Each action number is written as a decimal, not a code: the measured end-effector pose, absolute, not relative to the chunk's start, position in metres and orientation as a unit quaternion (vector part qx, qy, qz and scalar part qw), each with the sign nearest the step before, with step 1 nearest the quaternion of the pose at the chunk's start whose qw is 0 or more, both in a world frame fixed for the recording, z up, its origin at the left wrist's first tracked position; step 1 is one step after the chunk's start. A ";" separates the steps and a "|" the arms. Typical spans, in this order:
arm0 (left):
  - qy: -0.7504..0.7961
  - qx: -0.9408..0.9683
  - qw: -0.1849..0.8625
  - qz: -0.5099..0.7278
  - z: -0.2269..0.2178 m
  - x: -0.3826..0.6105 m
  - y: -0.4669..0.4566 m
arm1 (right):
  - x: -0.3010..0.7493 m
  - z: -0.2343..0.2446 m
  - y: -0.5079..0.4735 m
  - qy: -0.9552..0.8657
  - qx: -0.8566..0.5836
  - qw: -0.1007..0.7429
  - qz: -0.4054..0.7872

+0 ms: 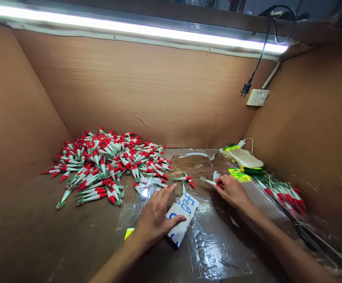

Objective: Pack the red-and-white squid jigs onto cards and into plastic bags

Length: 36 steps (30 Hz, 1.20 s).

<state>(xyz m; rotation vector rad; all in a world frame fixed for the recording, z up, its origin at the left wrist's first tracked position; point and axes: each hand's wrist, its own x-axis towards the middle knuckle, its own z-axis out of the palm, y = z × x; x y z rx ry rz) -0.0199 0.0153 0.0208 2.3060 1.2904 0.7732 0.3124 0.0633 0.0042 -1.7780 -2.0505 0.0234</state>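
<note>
My left hand [156, 218] lies flat, fingers stretched, on a clear plastic bag [146, 190] and touches a white card with blue writing [184, 218]. My right hand [231, 190] is closed in a pinch on a red-and-white squid jig lure [208, 181] whose tip points left. A big pile of the same red-and-white lures [106, 163] lies at the back left. A few loose lures [185, 180] rest between the pile and my right hand.
A stack of clear bags with yellow-green labels [243, 157] sits at the back right. Bagged lures [285, 194] lie along the right wall. A wall socket [257, 97] with a dangling plug [246, 88] is above. Brown walls close in three sides.
</note>
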 end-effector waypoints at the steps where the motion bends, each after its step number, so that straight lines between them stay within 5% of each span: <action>1: 0.470 0.829 0.159 0.257 0.021 -0.018 0.011 | 0.315 0.009 0.058 -0.739 -0.632 0.229 0.040; 6: 0.496 0.848 0.118 0.146 0.014 -0.007 -0.009 | 0.309 0.025 0.018 -0.797 -0.531 0.232 0.172; 21: 0.310 0.895 0.255 0.193 0.014 -0.002 -0.001 | 0.266 0.006 -0.017 -0.868 -0.391 0.201 0.230; 27: 0.296 0.892 0.274 0.206 0.011 -0.004 0.003 | 0.333 0.013 0.054 -0.772 -0.610 0.179 -0.002; 31: 0.293 0.892 0.275 0.207 0.014 -0.005 0.004 | 0.343 0.004 0.082 -0.765 -0.628 0.142 -0.024; 36: 0.299 0.892 0.272 0.200 0.015 -0.009 0.008 | 0.324 0.015 0.055 -0.765 -0.562 0.304 0.081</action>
